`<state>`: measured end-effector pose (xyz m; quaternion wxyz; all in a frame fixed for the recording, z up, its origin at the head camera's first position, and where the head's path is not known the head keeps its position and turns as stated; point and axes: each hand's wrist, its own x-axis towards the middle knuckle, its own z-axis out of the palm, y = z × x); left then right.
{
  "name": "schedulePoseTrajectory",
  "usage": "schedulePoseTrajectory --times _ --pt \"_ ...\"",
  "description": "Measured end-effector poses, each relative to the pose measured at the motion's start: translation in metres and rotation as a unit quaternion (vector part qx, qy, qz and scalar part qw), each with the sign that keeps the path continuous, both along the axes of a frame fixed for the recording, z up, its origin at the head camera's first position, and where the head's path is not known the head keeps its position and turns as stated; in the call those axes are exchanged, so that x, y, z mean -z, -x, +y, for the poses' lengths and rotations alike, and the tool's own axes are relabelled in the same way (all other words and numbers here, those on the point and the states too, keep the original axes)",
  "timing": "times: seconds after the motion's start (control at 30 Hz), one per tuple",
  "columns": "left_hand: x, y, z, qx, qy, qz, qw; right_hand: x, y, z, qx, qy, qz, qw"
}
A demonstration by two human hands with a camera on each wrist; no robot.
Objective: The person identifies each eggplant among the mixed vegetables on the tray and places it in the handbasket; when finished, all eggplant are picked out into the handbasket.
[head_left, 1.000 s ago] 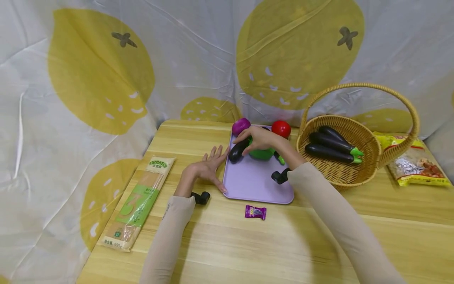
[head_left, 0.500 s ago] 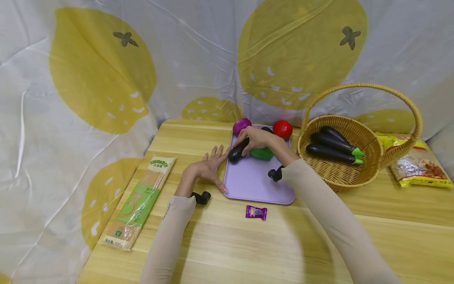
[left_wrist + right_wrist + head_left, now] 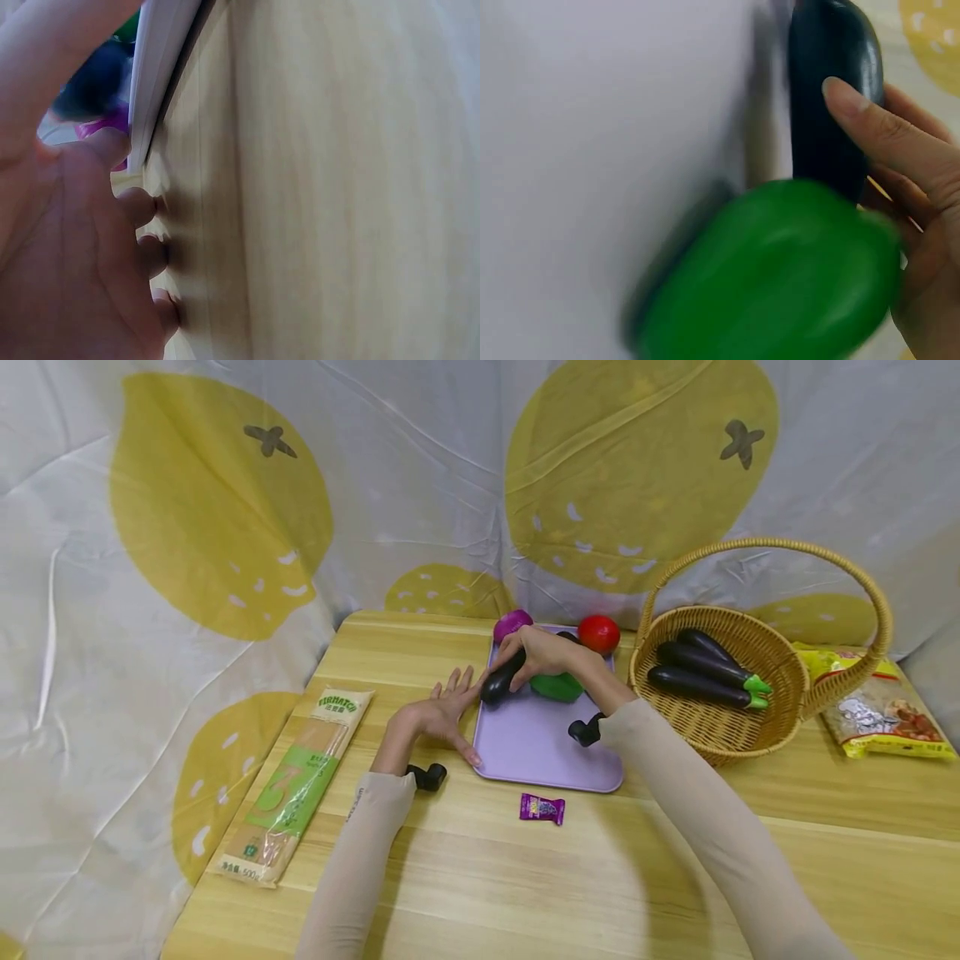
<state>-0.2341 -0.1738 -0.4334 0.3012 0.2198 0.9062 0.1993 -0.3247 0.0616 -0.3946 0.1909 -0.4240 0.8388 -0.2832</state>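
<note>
My right hand (image 3: pixel 547 652) holds a dark eggplant (image 3: pixel 501 683), thumb on one side and fingers round the other, at the left edge of the lilac tray (image 3: pixel 547 747); I cannot tell whether it touches the tray's surface. My left hand (image 3: pixel 438 714) holds nothing: its fingers are spread wide along the tray's left side, the thumb at the near left corner and the other fingers pointing away from me, above the wooden table (image 3: pixel 480 877). A green pepper (image 3: pixel 557 687) lies on the tray just beside my right hand, and the right wrist view shows it large and blurred in front of the eggplant. At the tray's far end are a purple onion (image 3: pixel 512 624) on the left and a red tomato (image 3: pixel 598 633) on the right, with a dark thing (image 3: pixel 567 636) between them mostly hidden behind my hand. Just in front of the tray's near edge lies a purple wrapped sweet (image 3: pixel 542 808). To the right, a wicker basket (image 3: pixel 738 731) holds dark eggplants with green stems (image 3: pixel 701 683), and a yellow-edged bag (image 3: pixel 888 714) lies beyond it. A long pasta packet (image 3: pixel 292 785) lies to the left.
</note>
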Motion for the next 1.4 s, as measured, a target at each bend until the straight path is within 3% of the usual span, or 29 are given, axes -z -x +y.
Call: schedulePoseTrajectory --times 0.23,0.53,0.97,1.4 --pt "0.0 0.0 -0.001 0.005 0.003 0.002 1.0 -0.03 -0.017 0.004 -0.008 0.061 0.033 0.9976" --pt "0.001 0.0 0.001 0.004 -0.004 0.012 0.9999 -0.054 -0.03 0.038 0.089 0.069 0.097 0.989" --pt "0.002 -0.001 0.0 0.003 -0.003 0.012 0.9999 -0.068 -0.046 0.104 0.194 0.068 0.069 0.9761" --pt "0.001 -0.001 0.0 0.008 -0.003 0.01 0.9999 -0.077 -0.067 0.187 0.269 0.008 0.014 0.9631"
